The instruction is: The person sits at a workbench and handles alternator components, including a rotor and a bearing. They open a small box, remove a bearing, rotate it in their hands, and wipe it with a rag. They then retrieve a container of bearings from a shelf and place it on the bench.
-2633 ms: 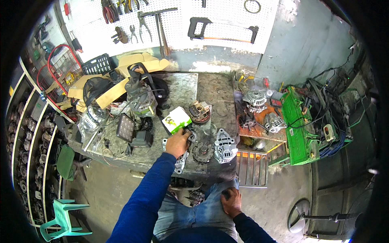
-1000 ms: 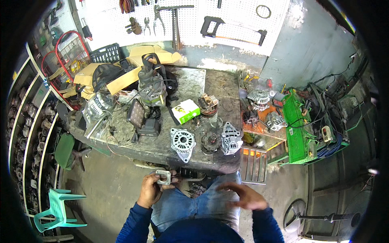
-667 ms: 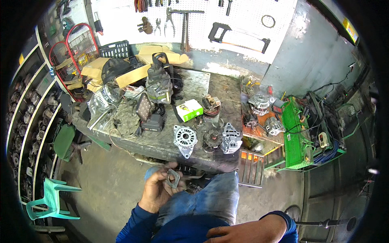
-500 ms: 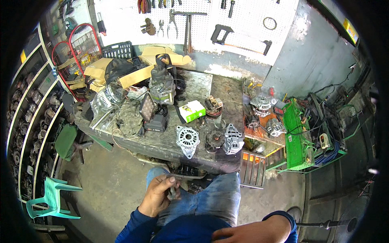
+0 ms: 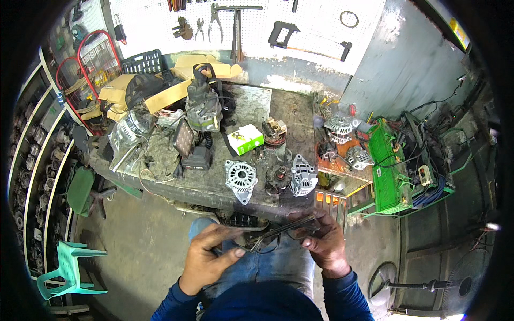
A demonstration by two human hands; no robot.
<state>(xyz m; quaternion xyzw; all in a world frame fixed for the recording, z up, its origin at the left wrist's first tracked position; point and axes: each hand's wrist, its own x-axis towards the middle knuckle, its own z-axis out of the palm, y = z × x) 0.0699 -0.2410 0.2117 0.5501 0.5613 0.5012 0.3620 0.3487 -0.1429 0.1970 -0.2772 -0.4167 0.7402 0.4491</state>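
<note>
One dark slim object: right hand pinching | left hand curled, hold unclear | carton (printed, green-white)

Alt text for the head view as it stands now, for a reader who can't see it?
A person's right hand holds a thin dark object, too unclear to identify, above their lap, with the left hand close by. In front, a worn workbench bears silver metal parts and a white-and-green box. Tools hang on the pegboard behind.
</note>
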